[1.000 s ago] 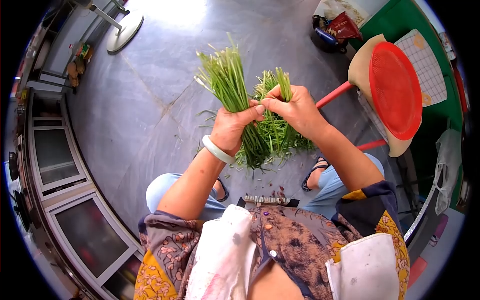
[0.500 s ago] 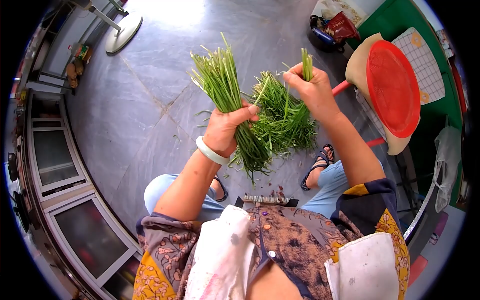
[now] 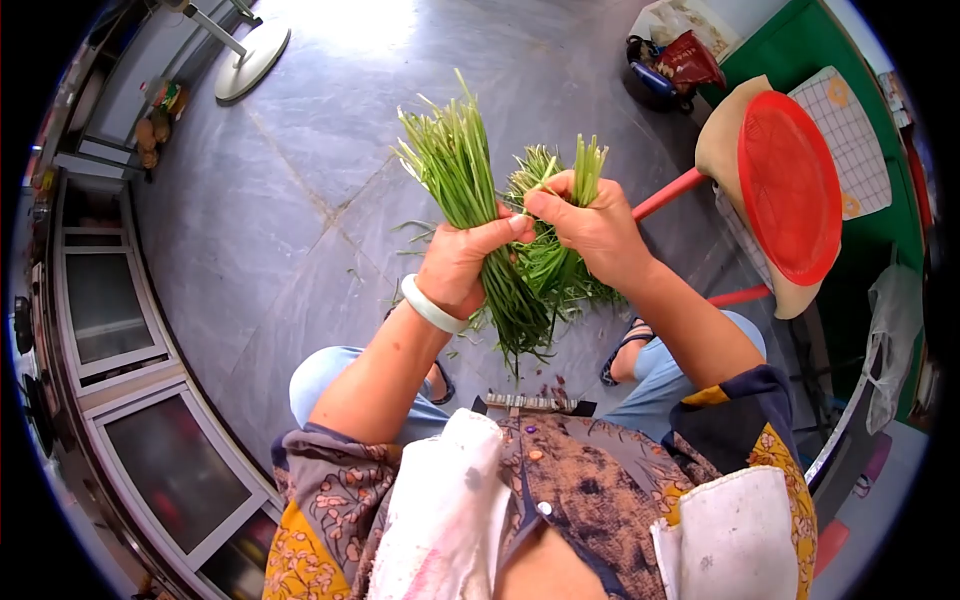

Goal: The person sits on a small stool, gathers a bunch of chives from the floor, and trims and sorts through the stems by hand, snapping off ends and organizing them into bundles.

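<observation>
A thick bundle of long green stalks (image 3: 450, 165), pale at the cut ends, is gripped in my left hand (image 3: 458, 262), which has a pale bangle (image 3: 432, 305) below the wrist. The bundle's dark leaves hang down under the hand. Closed round a smaller bunch of stalks (image 3: 588, 172) is my right hand (image 3: 600, 232). The fingertips of both hands are close together at the middle, near a thin stalk. Behind and below them, a loose pile of greens (image 3: 570, 268) lies on the floor, partly hidden by my hands.
A red basket (image 3: 790, 190) rests on a red-legged stool (image 3: 670, 193) at the right, beside a green surface (image 3: 780, 40). A dark bag (image 3: 655, 85) stands at the upper right. Glass-fronted cabinets (image 3: 175, 470) line the left; a round stand base (image 3: 253, 60) is at the upper left.
My right hand moved right and up from my left hand, then came back beside it. The smaller bunch stayed in it and looks slightly fuller. The left hand kept its bundle.
</observation>
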`<state>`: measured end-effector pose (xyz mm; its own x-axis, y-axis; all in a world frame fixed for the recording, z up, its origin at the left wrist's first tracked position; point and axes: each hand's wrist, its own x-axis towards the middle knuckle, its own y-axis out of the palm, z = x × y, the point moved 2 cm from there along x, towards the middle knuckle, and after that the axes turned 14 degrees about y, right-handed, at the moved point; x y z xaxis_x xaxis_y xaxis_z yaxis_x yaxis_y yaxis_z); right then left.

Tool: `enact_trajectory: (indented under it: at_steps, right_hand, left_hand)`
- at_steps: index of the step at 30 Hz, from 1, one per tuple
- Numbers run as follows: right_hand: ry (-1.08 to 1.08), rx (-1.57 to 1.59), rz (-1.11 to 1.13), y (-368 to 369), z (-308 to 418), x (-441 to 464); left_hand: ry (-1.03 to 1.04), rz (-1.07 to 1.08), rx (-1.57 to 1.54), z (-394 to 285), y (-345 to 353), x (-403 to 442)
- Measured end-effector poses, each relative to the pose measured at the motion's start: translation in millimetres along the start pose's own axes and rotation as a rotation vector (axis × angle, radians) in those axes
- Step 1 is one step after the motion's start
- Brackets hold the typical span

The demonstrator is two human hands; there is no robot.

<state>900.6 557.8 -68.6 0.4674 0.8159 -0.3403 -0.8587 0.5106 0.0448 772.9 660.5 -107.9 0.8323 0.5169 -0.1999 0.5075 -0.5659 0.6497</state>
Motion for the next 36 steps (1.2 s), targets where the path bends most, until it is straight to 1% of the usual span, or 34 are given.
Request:
enact_trajectory:
  at_steps: [3, 6, 9, 12, 18, 24, 27, 30, 33, 36]
  right_hand:
    - [-0.010, 0.020, 0.038, 2, -4, 3]
    - [0.038, 0.003, 0.037, 2, 4, -4]
    - [0.002, -0.014, 0.062, 2, -4, -1]
    - [0.086, -0.024, 0.060, 1, 7, -7]
    - [0.050, -0.114, 0.073, -1, 12, -11]
    - [-0.104, -0.157, 0.171, -5, -1, -2]
    - [-0.086, -0.158, 0.208, -5, 6, -5]
    - [-0.162, -0.212, 0.127, -9, -3, -1]
    - [-0.207, -0.367, 0.047, -12, -3, -1]
    - [-0.277, -0.444, -0.016, -10, 3, -4]
  left_hand:
    - [0.017, 0.015, 0.044, 2, 2, -1]
    - [0.071, 0.008, 0.089, 2, 2, -1]
    - [0.094, 0.046, 0.127, 2, 1, -1]
    - [0.095, 0.071, 0.128, 1, 0, 0]
    - [0.055, 0.050, 0.082, -6, 5, -5]
    - [0.024, 0.055, 0.063, -6, 4, -5]
    - [0.012, 0.050, 0.058, -7, 5, -6]
    - [0.003, 0.047, 0.043, -7, 6, -6]
    - [-0.002, 0.050, 0.039, -6, 5, -6]
    - [-0.015, 0.037, 0.049, -7, 5, -7]
